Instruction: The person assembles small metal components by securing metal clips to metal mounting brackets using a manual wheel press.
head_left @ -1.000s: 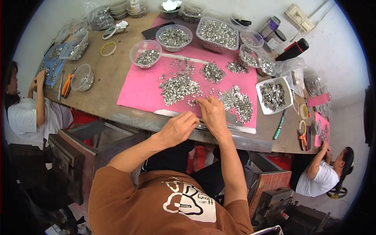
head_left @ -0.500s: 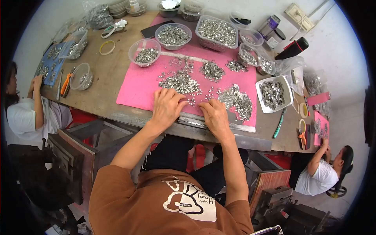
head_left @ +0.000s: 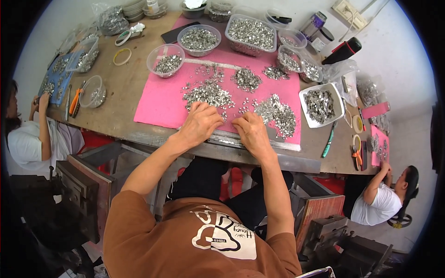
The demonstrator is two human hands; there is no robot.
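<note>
Since a second ago, the left hand (head_left: 200,123) has moved up from the near edge of the workbench (head_left: 116,99) onto the pink mat (head_left: 160,102), to the near side of a large heap of silvery pieces (head_left: 208,95). Its thumb and fingertips draw together; whether a piece sits between them, I cannot tell. Close by, the right hand (head_left: 254,134) is likewise pinched near the mat's near edge, its contents unclear. Another heap (head_left: 278,113) lies toward the mat's near right corner. A white tray (head_left: 307,113) of pieces stands just beyond the right edge.
</note>
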